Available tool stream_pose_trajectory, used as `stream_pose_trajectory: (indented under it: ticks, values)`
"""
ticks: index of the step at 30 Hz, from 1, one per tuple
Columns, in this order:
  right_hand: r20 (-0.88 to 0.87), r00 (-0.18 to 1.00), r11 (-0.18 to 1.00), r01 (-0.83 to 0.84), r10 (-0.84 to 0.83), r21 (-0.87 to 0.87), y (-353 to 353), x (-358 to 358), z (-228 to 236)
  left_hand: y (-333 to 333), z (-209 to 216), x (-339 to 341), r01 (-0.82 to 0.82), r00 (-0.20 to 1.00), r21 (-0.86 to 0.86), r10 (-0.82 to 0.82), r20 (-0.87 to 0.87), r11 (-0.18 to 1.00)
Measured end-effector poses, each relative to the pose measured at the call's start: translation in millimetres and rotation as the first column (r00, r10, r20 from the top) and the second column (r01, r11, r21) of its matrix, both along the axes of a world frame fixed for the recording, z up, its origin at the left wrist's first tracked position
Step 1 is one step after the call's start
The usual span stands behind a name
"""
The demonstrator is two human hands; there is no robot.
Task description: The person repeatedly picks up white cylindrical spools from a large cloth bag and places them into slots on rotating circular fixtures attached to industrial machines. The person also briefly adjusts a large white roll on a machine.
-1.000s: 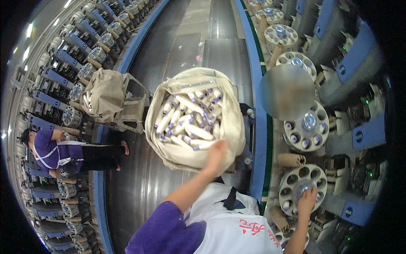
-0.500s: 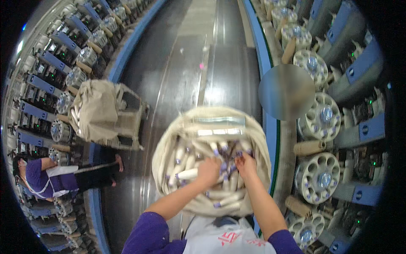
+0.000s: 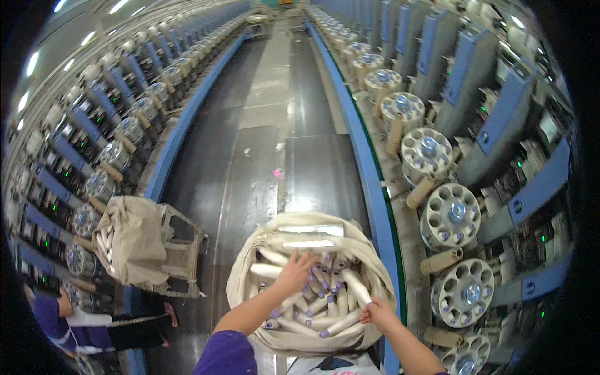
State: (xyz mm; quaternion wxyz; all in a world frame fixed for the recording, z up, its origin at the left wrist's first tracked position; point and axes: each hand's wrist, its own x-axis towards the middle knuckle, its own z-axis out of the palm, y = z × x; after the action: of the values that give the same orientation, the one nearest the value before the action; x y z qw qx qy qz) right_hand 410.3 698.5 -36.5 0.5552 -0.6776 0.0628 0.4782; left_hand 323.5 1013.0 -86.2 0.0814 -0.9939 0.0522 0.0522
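both hands are down in the sack of bobbins now, after the right one was up at the machine a second ago

going left to right: a second cloth sack (image 3: 134, 240) on its cart sits untouched in the aisle. the left hand (image 3: 294, 275) has slid deeper into the canvas sack (image 3: 250, 281), fingers spread loosely over the white yarn bobbins (image 3: 325, 300), not gripping one yet. the right hand (image 3: 375, 310) has come back from the round holed magazine (image 3: 462, 292) and is closed around one smooth tapered bobbin with a purple tip. looks like the next pick. coarse floppy cloth, hard slick tubes.
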Motion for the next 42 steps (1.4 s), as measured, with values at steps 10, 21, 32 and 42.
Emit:
stream_pose_trajectory:
  ticks: [10, 21, 32, 42]
  values:
    - [-0.334, 0.492, 0.316, 0.829, -0.804, 0.461, -228, -33, 86, 71, -67, 94, -0.197, 0.978, -0.283, 0.17, -0.117, 0.939]
    - [-0.476, 0.529, 0.309, 0.829, -0.702, 0.465, -260, -220, 55, -45, 65, 152, -0.018, 0.996, -0.677, -0.048, -0.079, 0.736]
    - [0.322, 0.608, 0.68, 0.704, -0.726, 0.203, -489, -277, 80, -611, 101, 5, -0.846, 0.176, -0.531, -0.959, -0.222, -0.033]
    - [0.621, 0.334, 0.438, 0.899, -0.709, 0.017, -649, -364, 71, -817, 115, -108, -0.839, 0.319, -0.531, -0.9, -0.298, -0.121]
